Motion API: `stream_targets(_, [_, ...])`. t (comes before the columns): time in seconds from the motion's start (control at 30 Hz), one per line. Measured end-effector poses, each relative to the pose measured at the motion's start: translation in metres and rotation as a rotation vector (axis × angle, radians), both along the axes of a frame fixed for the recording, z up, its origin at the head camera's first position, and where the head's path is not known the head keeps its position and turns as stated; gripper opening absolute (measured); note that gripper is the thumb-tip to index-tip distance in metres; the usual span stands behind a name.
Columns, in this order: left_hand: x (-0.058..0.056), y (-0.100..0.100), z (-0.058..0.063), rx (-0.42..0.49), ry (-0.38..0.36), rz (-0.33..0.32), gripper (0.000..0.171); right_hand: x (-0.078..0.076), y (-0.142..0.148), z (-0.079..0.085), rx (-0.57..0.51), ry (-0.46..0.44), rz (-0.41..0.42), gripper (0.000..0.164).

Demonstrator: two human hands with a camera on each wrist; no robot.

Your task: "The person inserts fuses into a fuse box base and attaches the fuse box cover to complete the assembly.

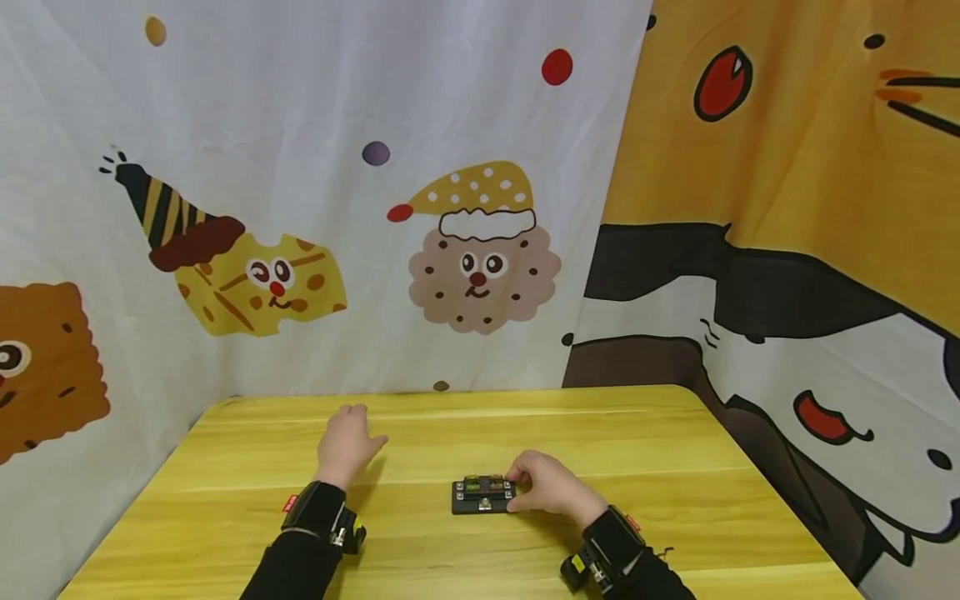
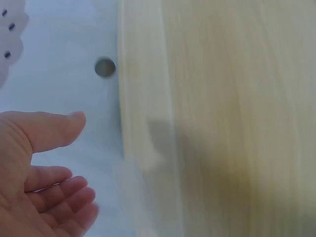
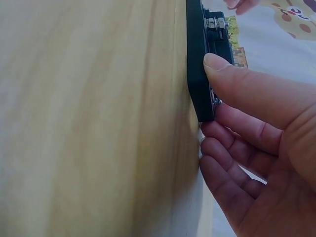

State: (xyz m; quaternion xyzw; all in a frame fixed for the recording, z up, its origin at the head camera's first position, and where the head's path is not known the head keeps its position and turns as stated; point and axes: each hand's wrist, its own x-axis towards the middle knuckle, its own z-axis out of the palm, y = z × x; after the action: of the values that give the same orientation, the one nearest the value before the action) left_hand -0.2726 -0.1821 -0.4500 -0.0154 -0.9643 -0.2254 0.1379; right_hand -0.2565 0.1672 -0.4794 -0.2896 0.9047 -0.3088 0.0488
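A small black fuse block (image 1: pixel 483 505) with metal screw terminals and see-through yellow and orange fuses is at the middle of the table. My right hand (image 1: pixel 551 485) pinches its right end, with the thumb (image 3: pixel 232 74) on the near side and the fingers curled behind and under the corner. Whether the block's base rests fully on the table, I cannot tell. To the left, my left hand (image 1: pixel 347 446) is held over the table, apart from the block. Its thumb (image 2: pixel 54 131) is spread away from the loosely bent fingers, and nothing lies between them.
The light wood-grain table (image 1: pixel 600 425) has rounded far corners. Behind it hangs a white cloth (image 1: pixel 315 100) with cartoon prints, and an orange patterned cloth (image 1: pixel 810 175) hangs on the right. Both wrists wear black straps with small devices (image 1: pixel 318 512).
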Motion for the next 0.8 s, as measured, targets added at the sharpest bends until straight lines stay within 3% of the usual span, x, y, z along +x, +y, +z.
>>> stream_targets(0.2, [-0.006,-0.019,-0.005,-0.005,-0.014,0.056,0.063,0.000,0.000,0.000,-0.004,0.004,-0.003,0.034])
stream_targets(0.8, [-0.008,-0.037,-0.015,0.023,-0.132,0.065,0.047,0.003,-0.002,0.005,0.001,0.002,-0.012,0.035])
